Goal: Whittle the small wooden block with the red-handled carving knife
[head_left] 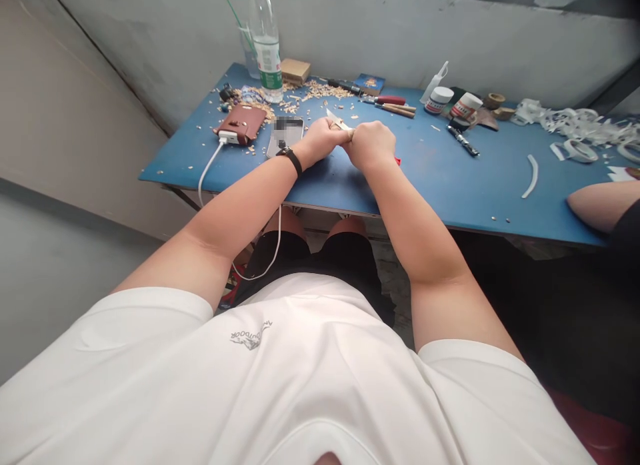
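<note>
My left hand, with a black band on its wrist, is closed around a small pale piece of wood, mostly hidden by the fingers. My right hand is wrapped round a knife; a bit of its red handle sticks out beside the palm. From between the two hands a pale, pointed blade juts up and left. Both hands touch each other just above the blue table. Beside the left wrist lies a phone, its screen partly blurred.
Wood shavings litter the back, near a water bottle and a wood block. A brown leather case has a white cable hanging off the edge. Carving tools, small jars and another person's arm are rightward.
</note>
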Demonstrator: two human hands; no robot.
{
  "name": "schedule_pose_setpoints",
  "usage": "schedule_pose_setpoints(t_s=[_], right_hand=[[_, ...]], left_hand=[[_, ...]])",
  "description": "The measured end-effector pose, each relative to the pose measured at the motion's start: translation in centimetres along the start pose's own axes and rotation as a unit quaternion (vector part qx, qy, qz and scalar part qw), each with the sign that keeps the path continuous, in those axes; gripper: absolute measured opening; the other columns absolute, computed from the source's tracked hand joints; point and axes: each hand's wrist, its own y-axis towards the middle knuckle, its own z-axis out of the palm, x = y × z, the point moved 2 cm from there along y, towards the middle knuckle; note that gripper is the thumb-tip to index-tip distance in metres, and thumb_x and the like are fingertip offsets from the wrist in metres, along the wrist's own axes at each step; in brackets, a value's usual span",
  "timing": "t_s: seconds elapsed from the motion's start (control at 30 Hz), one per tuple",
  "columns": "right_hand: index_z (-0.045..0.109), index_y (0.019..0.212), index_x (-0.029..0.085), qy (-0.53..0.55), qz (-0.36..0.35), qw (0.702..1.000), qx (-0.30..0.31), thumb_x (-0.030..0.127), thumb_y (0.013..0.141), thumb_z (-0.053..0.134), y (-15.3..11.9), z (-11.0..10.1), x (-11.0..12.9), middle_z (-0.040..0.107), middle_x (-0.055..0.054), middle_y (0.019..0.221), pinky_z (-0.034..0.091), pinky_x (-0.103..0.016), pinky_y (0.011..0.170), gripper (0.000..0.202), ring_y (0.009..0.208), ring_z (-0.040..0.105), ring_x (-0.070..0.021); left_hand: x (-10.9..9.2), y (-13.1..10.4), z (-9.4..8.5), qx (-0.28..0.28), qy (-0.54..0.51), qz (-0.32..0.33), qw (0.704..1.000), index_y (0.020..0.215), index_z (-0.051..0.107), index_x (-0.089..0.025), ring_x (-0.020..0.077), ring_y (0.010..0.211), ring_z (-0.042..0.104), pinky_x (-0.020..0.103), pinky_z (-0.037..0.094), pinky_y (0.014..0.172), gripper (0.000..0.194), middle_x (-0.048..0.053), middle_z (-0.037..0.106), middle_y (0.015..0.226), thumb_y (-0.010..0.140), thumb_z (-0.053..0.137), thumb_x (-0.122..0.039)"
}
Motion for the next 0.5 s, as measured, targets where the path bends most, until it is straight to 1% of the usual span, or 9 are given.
schedule_pose_setpoints(t_s=[0.07,0.17,0.23,0.33,0.4,0.5], right_hand=[[0.094,0.13,0.021,-0.021,0.006,1.0,0.022,0.082,0.119,0.072,-0.4,-0.9,0.5,0.085,-0.023,0.113,0.07,-0.071,0.109,0.066,0.131,0.085,-0.0551],[0.094,0.131,0.022,-0.028,-0.027,0.997,0.062,0.079,0.115,0.08,-0.7,-2.1,0.7,0.086,-0.022,0.117,0.069,-0.068,0.114,0.06,0.133,0.083,-0.0526],[0.094,0.128,0.023,-0.029,-0.046,0.995,0.083,0.073,0.113,0.086,-0.8,-2.5,0.4,0.087,-0.021,0.117,0.068,-0.065,0.118,0.052,0.135,0.082,-0.0515],[0.095,0.124,0.023,-0.036,-0.05,0.995,0.085,0.064,0.113,0.088,-0.7,-2.4,0.0,0.088,-0.022,0.12,0.068,-0.065,0.117,0.044,0.134,0.083,-0.0512],[0.094,0.123,0.022,-0.041,-0.03,0.997,0.063,0.064,0.116,0.084,-0.6,-1.9,-0.1,0.088,-0.022,0.121,0.068,-0.066,0.113,0.045,0.132,0.085,-0.0522],[0.094,0.124,0.019,-0.047,0.025,0.998,0.027,0.064,0.121,0.079,-0.6,-1.0,0.4,0.088,-0.024,0.121,0.068,-0.069,0.11,0.048,0.133,0.086,-0.0548]], left_hand=[[-0.4,-0.4,-0.2,0.007,0.004,-0.01,1.0,0.071,0.035,-0.028,0.0132,0.073,0.032,0.037,0.046,0.076,0.063,-0.004,0.028,0.07,0.113,0.082,-0.033],[-0.6,-0.7,-0.6,0.045,0.019,0.007,0.999,0.074,0.046,-0.026,0.0147,0.071,0.046,0.036,0.047,0.077,0.052,-0.003,0.037,0.071,0.114,0.079,-0.035],[-0.7,-0.8,-0.8,0.065,0.02,0.02,0.997,0.074,0.048,-0.026,0.0164,0.074,0.051,0.038,0.047,0.081,0.052,-0.002,0.039,0.072,0.115,0.08,-0.033],[-1.0,-0.9,-0.6,0.067,0.01,0.039,0.997,0.073,0.049,-0.027,0.0175,0.08,0.046,0.041,0.049,0.091,0.053,-0.002,0.044,0.074,0.117,0.079,-0.024],[-1.1,-0.8,-0.2,0.054,0.007,0.035,0.998,0.07,0.045,-0.028,0.0173,0.081,0.04,0.042,0.048,0.094,0.057,-0.003,0.04,0.073,0.117,0.076,-0.02],[-0.6,-0.3,0.3,0.016,0.003,-0.019,1.0,0.069,0.037,-0.028,0.0139,0.076,0.03,0.039,0.044,0.085,0.064,-0.005,0.03,0.073,0.116,0.078,-0.021]])
